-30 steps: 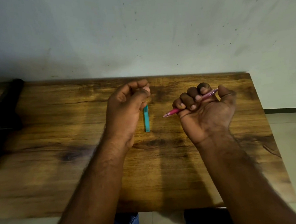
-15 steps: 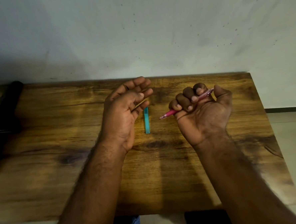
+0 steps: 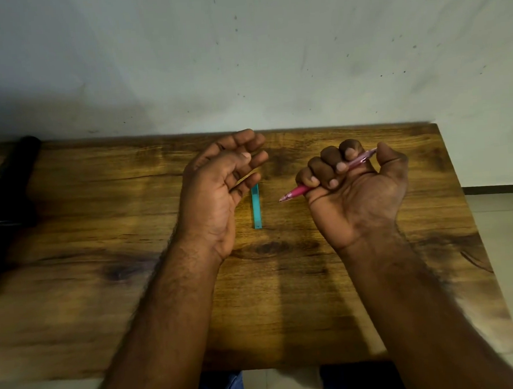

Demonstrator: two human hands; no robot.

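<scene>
While the right hand (image 3: 360,194) fists a slim pink plastic pen (image 3: 297,191), tip aimed left as if ready for use, the left hand (image 3: 219,190) hangs loosely spread, empty, beside a flat teal strip (image 3: 256,208) lying mid-surface toward the wooden surface (image 3: 99,204)'s far edge.

Bare wooden table (image 3: 315,296) all round teal strip (image 3: 256,206); black object (image 3: 7,215) at far left.

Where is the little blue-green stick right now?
The teal stick lies flat on the wooden table, mid-view, between the open left hand and the right hand gripping a pink pen.
</scene>
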